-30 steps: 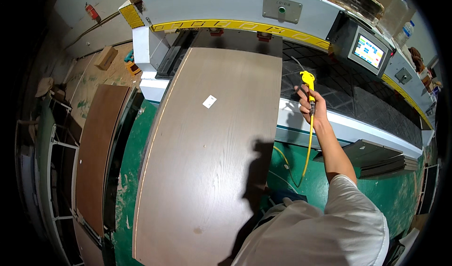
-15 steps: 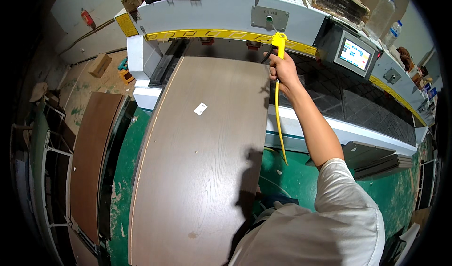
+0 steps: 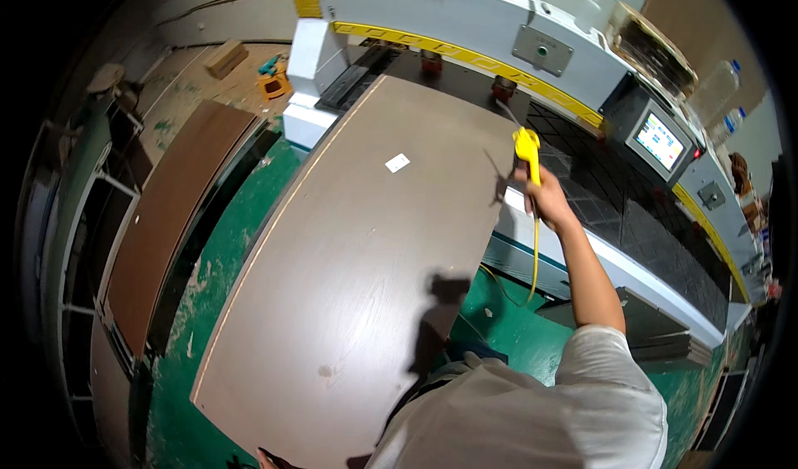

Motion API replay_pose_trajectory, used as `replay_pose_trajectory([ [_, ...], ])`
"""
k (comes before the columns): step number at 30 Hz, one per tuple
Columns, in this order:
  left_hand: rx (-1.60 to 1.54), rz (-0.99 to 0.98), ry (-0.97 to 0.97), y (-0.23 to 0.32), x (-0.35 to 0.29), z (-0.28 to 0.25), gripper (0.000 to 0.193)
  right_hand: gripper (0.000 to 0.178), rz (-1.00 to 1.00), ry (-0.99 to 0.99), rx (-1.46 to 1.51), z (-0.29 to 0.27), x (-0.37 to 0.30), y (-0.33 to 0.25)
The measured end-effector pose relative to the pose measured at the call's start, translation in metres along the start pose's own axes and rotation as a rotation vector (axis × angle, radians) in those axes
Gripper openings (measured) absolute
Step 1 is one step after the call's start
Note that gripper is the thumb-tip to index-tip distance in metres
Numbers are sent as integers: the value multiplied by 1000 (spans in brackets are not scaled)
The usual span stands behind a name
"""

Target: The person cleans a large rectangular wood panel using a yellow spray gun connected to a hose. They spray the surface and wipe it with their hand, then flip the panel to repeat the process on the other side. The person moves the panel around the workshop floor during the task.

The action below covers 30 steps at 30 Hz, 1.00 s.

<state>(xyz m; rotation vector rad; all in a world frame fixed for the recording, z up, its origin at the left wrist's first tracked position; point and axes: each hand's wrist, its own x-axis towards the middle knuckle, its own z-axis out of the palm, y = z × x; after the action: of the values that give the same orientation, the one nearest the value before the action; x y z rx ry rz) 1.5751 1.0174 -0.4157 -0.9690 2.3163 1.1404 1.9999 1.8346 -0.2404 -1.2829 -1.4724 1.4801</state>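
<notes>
My right hand [image 3: 544, 199] is wrapped round a yellow air blow gun [image 3: 526, 145], its nozzle pointing up and away over the far right corner of a large grey-brown wood panel [image 3: 357, 245]. A thin yellow hose [image 3: 535, 261] hangs from the gun's grip and curls below. On the panel lies a small white label [image 3: 397, 163]. At the lower edge of the picture a bit of my left hand [image 3: 266, 461] shows by the panel's near edge; most of its fingers are hidden.
Past the panel stands a white machine with a yellow-striped beam [image 3: 465, 63], a dark bed [image 3: 615, 195] and a lit touchscreen [image 3: 661, 141]. Brown boards [image 3: 179, 220] lean on a rack at left. Grey panels [image 3: 665, 336] stack at right on the green floor [image 3: 199, 294].
My right hand has drawn the blow gun nearer, away from the machine's beam. My view has turned and shifted, and part of my left hand has come into sight at the panel's near edge.
</notes>
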Motion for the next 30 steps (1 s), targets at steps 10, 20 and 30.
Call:
replay_pose_trajectory([
  [10, 118, -49, 305, -7, 15, 8, 104, 29, 441, -99, -305, -63, -192, 146],
  [20, 341, 996, 395, -61, -155, 66, 48, 17, 735, -121, -185, -111, -351, 283],
  [30, 467, 450, -507, -350, -325, 108, 21, 34, 1266, -432, -233, -205, -372, 332],
])
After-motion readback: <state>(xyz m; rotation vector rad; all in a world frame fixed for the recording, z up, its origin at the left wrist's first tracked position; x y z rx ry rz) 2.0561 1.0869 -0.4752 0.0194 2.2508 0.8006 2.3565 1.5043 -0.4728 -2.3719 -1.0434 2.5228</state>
